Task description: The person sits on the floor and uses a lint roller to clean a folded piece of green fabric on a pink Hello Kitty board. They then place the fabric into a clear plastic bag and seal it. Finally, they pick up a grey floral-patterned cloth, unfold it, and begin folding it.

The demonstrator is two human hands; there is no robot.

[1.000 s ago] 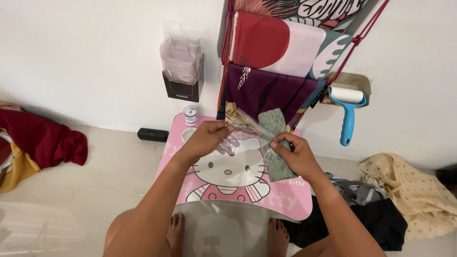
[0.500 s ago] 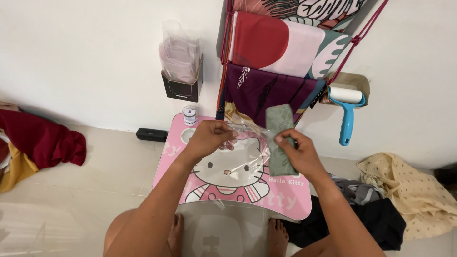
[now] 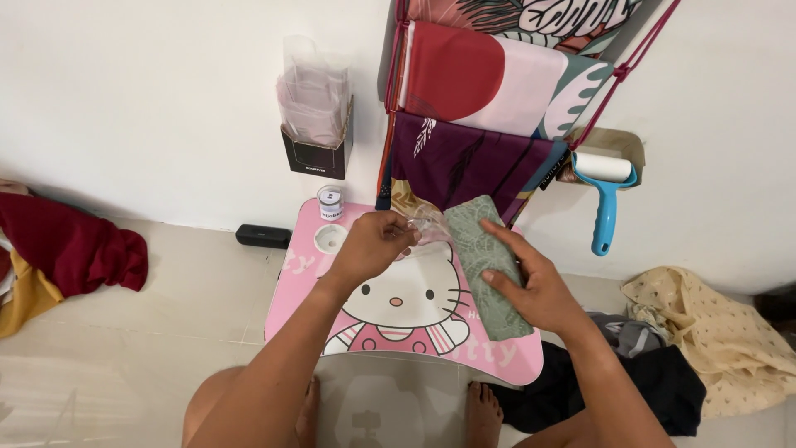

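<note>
Since a moment ago, the folded green cloth (image 3: 487, 265) has come down flat near the desk's (image 3: 307, 282) right edge, under the open right hand (image 3: 535, 286). Left hand (image 3: 373, 245) pinches a clear bag (image 3: 431, 226), its outline hard to trace.

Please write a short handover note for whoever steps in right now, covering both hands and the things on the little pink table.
Left hand: pinching a clear plastic bag above the pink table.
Right hand: flat on a folded green cloth, pressing it onto the table; not gripping.
Done: cloth is folded and lies beside the bag's mouth.
Left: cloth is not yet inside the bag.
Nearby: small jar at the table's far edge.
</note>
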